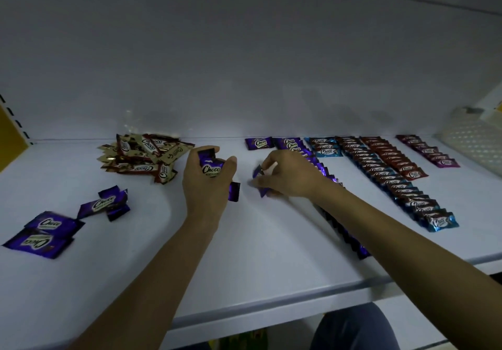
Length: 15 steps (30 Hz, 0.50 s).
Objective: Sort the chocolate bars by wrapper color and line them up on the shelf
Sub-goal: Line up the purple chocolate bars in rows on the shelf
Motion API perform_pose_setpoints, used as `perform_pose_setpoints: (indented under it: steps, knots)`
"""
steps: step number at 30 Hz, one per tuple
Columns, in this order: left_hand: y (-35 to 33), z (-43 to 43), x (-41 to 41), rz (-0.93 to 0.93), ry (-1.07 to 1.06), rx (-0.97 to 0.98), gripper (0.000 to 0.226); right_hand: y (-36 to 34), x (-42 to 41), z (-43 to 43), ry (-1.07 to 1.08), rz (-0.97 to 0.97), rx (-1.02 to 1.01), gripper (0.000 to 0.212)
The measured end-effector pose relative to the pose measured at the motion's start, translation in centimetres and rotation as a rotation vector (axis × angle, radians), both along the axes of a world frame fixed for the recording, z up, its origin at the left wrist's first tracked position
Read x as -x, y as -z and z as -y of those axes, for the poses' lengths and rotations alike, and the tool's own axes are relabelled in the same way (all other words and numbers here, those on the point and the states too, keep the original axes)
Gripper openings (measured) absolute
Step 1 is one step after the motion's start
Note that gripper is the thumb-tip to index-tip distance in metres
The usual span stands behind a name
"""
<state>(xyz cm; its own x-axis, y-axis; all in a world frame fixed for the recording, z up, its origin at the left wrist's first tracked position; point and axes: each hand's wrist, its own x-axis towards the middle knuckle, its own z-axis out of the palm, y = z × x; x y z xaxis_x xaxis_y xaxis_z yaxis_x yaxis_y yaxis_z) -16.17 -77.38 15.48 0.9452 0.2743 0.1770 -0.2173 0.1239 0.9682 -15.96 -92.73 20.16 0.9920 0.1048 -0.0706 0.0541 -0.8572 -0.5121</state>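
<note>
Left hand (206, 186) grips purple stack (210, 170), right hand (290, 176) pinches one purple bar (257, 173); forearm crossing purple row (292, 143) may drag it askew.

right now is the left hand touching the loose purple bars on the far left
Apart. Head view: bare shelf lies between the left hand and the loose purple bars.

gold pile (141, 156): 1 | loose purple bars (51, 224), left: 4 | red row (394, 159): 1 | magenta row (429, 151): 1

white shelf (271, 254) | purple loose bars (44, 231) | gold pile (141, 156) (red-brown ends) | blue row (402, 189) | red row (394, 159) | magenta row (432, 151)
</note>
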Motion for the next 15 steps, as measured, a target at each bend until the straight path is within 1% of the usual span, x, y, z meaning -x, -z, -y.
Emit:
perform_pose_setpoints:
  steps: [1, 2, 3, 4, 5, 6, 8, 10, 12, 15]
  knots:
    - [0.0, 0.0, 0.0, 0.003, -0.001, 0.001, 0.028, -0.2, 0.2, 0.1, -0.009, -0.032, 0.003, 0.029]
    - [0.0, 0.0, 0.0, 0.002, 0.0, 0.004, 0.028, -0.3, 0.1, 0.3, -0.017, -0.023, 0.083, 0.035]
    - [0.0, 0.0, 0.0, 0.0, -0.001, 0.006, 0.028, -0.5, 0.0, 0.5, -0.015, 0.034, 0.192, 0.035]
    - [-0.1, 0.0, 0.1, -0.003, -0.001, 0.007, 0.027, -0.5, -0.3, 0.8, -0.017, 0.102, 0.283, 0.028]
    - [0.0, 0.0, 0.1, -0.004, -0.001, 0.004, 0.027, -0.7, -0.4, 0.9, -0.048, 0.153, 0.331, 0.019]
    - [-0.1, 0.0, 0.1, -0.004, -0.001, -0.002, 0.027, -0.6, -0.5, 1.0, -0.133, 0.185, 0.336, 0.023]
    - [-0.1, 0.0, 0.2, 0.003, -0.003, -0.016, 0.027, -0.1, -0.6, 1.0, -0.397, 0.201, 0.33, 0.045]
    - [-0.1, 0.0, 0.2, 0.013, -0.008, -0.027, 0.028, 0.2, -0.5, 0.5, -0.549, 0.2, 0.415, 0.05]
    - [-0.1, 0.0, 0.2, 0.011, -0.008, -0.024, 0.028, -0.1, -0.7, 0.5, -0.559, 0.219, 0.483, 0.042]
    - [0.0, 0.0, 0.1, -0.008, -0.003, -0.002, 0.028, -0.9, -1.3, 1.4, -0.448, 0.217, 0.508, 0.022]
